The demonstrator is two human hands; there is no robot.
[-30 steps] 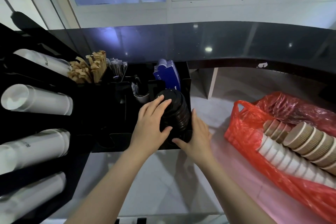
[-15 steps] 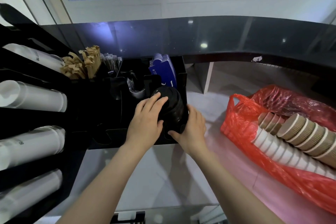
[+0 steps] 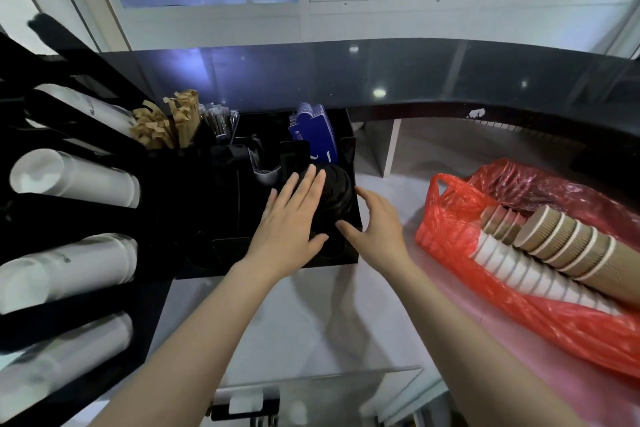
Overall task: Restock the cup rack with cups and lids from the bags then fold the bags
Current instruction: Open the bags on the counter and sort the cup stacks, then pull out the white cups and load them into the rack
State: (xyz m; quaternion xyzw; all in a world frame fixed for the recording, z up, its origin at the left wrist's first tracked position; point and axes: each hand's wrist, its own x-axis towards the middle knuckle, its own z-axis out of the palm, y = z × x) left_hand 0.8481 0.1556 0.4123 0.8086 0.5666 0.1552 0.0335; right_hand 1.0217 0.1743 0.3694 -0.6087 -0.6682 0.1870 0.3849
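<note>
A stack of black lids (image 3: 337, 194) stands in the right-hand slot of the black organizer (image 3: 341, 258). My left hand (image 3: 291, 218) lies flat against the stack's left side, fingers straight and spread. My right hand (image 3: 377, 229) hovers just right of the stack, fingers apart and holding nothing. The cup rack (image 3: 69, 208) on the left holds rows of white cups (image 3: 72, 180) lying sideways. On the right, a red bag (image 3: 519, 319) lies open with a sleeve of brown ribbed cups (image 3: 561, 246) and a sleeve of white cups (image 3: 519, 274) inside.
A second red bag (image 3: 540, 184) lies crumpled behind the first. The organizer also holds brown paper sticks (image 3: 166, 125), wrapped straws (image 3: 220, 120) and blue cards (image 3: 313, 135). A raised black counter (image 3: 415, 80) runs along the back. A clear stand (image 3: 311, 392) sits at the near edge.
Both hands pushed the lid stack down into the organizer slot. Their grip has since loosened: the left fingers have straightened and the right hand has pulled off to the right.
</note>
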